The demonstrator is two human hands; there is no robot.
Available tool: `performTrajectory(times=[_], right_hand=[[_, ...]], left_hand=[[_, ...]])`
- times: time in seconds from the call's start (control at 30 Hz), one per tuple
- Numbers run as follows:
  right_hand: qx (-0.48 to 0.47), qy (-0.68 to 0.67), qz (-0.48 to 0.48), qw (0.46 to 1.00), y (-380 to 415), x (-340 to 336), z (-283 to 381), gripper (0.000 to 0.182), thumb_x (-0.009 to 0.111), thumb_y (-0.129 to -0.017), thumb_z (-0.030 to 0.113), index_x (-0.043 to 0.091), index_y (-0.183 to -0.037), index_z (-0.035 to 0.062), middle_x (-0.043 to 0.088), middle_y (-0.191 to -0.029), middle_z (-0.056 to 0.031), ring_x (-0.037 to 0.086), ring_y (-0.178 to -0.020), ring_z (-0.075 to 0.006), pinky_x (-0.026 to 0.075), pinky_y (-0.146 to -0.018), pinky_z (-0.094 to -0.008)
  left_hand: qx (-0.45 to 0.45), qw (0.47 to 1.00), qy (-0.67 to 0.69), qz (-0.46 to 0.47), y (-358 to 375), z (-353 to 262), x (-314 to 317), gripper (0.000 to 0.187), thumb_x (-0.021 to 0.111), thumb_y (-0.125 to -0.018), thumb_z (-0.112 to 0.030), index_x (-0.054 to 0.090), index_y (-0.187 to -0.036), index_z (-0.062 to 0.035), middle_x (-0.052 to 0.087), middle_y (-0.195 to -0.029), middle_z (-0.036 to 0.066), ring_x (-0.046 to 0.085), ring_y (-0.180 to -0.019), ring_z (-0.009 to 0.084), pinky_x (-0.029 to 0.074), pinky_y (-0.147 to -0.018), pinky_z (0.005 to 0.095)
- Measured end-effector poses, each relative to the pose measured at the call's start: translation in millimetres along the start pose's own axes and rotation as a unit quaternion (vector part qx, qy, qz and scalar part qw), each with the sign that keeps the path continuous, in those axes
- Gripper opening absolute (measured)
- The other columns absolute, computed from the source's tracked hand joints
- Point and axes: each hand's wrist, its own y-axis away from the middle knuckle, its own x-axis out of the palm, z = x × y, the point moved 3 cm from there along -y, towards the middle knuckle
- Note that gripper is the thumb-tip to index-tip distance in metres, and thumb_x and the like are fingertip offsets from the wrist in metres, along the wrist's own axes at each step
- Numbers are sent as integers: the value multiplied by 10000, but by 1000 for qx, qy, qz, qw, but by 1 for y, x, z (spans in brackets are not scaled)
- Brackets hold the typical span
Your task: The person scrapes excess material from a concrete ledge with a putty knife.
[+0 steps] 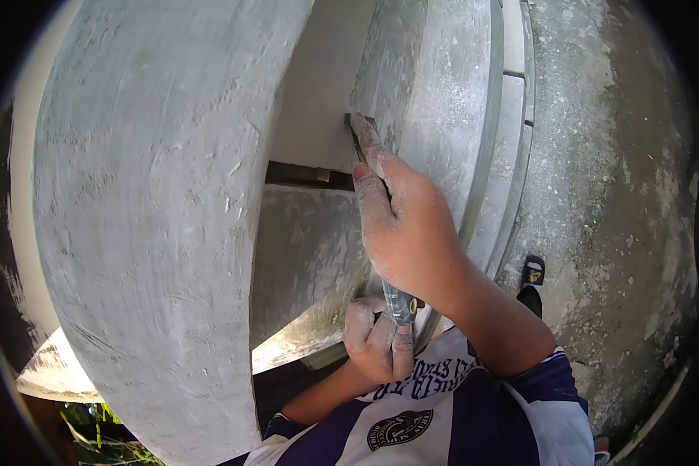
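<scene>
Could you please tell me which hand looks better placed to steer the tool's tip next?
Probably the right hand: its fingers lie along the tool close to its tip, while the left hand is lower, at the handle's end.

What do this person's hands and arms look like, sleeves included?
Each grip is a bare, ungloved hand; the right hand and left hand carry pale, chalky dust. Both forearms are uncovered, with no watch or bracelet in sight. The right sleeve is short and dark blue-purple with thin white lines; the left sleeve shows only partly, also dark.
</scene>
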Motion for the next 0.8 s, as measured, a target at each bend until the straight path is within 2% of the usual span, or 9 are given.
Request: performTrajectory(times=[0.07,0.23,0.3,0.33,0.37,0.47,0.5,0.7,0.8], right_hand=[[-35,-29,-28,999,6,5,-4,294,543,-1076,100,630,-1300,-69,608,-691,-134,533,-598,-145,448,-591,-332],[65,-23,19,997,-24,-11,5,393,528,-1073,86,563,-1443,-43,610,-700,-134,500,-577,-134,452,-579,-327],[30,-5,35,999,-14,-11,9,388,541,-1025,52,577,-1383,-93,651,-748,-243,638,-643,-326,509,-614,-411],[17,4,44,999,-4,-9,9,385,547,-1001,35,583,-1353,-118,671,-772,-297,707,-676,-422,537,-632,-453],[-49,25,21,998,4,-5,2,390,552,-999,31,580,-1360,-112,656,-748,-299,710,-706,-440,532,-631,-462],[31,-3,51,998,-8,-15,14,324,557,-992,18,613,-1282,-115,649,-722,-296,711,-718,-459,532,-640,-486],[-7,16,22,1000,-6,-9,6,394,563,-1064,90,569,-1440,-25,539,-640,-185,496,-544,-192,433,-555,-361],[-23,23,22,999,7,-5,5,263,556,-1076,125,638,-1248,-56,497,-604,-156,491,-530,-171,444,-544,-359],[81,-12,26,996,-26,-14,5,277,541,-1080,125,634,-1267,-57,486,-591,-144,496,-530,-164,458,-558,-362]], left_hand=[[4,1000,-1,10,-1,0,-2,261,628,-862,-67,728,-1055,77,623,-982,221,587,-837,360,489,-723,425],[-17,1000,4,-4,6,-3,0,330,582,-884,-95,722,-1117,92,619,-977,236,578,-851,352,477,-748,410],[-9,1000,1,1,0,-1,0,323,552,-903,-106,722,-1088,97,626,-951,235,572,-856,350,472,-756,408],[20,1000,1,-1,3,3,0,332,580,-871,-92,724,-1099,101,623,-943,230,576,-834,350,478,-735,410],[49,999,1,-2,6,10,2,348,608,-839,-77,725,-1111,105,620,-935,225,579,-812,349,485,-714,413],[41,999,17,-4,4,6,1,357,636,-799,-70,729,-1095,106,613,-921,222,580,-784,352,491,-684,418],[28,999,21,-11,3,4,1,353,636,-799,-70,729,-1090,105,612,-921,223,580,-783,352,490,-683,419],[39,999,7,-8,0,7,1,325,636,-815,-67,732,-1080,94,615,-932,221,584,-792,345,492,-691,415],[3,1000,9,-20,1,-1,2,330,635,-834,-68,733,-1105,93,615,-933,218,588,-799,341,493,-698,412]])
